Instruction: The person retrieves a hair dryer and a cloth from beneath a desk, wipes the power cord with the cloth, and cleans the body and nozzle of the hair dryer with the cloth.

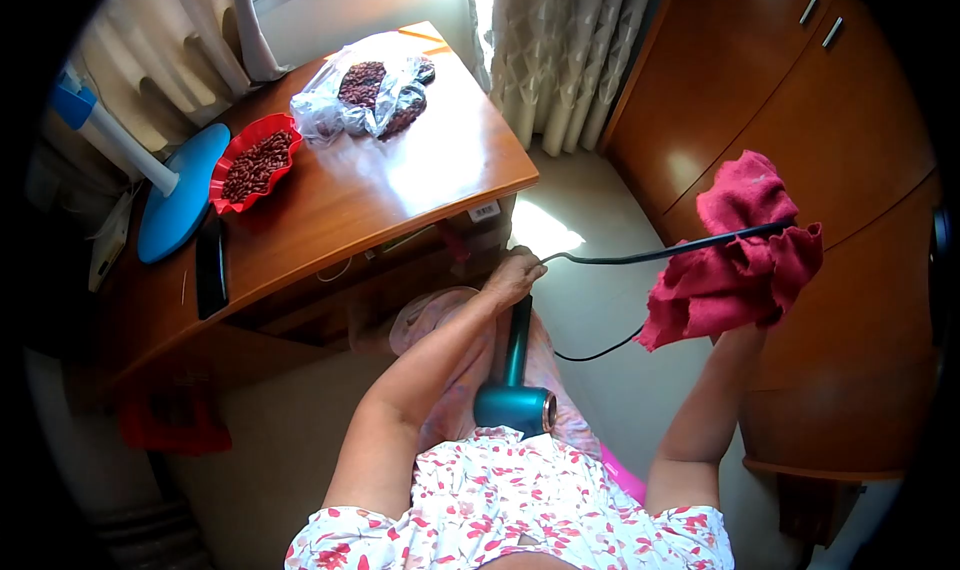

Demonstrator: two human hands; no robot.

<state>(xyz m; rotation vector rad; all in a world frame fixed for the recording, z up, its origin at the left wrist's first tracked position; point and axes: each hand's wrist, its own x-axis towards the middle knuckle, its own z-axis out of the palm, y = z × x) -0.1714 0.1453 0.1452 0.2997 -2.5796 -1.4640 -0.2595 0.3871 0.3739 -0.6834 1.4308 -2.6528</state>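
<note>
A teal hair dryer (516, 345) lies across my lap, its round barrel toward my belly. My left hand (515, 275) is closed around the far end of its handle, where the black cord (640, 257) comes out. Stretched to the right, the cord runs onto a crumpled dark pink cloth (715, 285). My right hand (768, 317) is under this cloth and holds it up; most of its fingers are hidden by the folds. A lower loop of cord hangs between the handle and the cloth.
On the wooden desk (460, 160) are a red bowl (285, 125) of dark red beans, plastic bags (320, 110) of beans, a black phone (212, 270) and a blue lamp base (185, 195). A wooden wardrobe (800, 100) stands right. Something bright pink (622, 475) is beside my lap.
</note>
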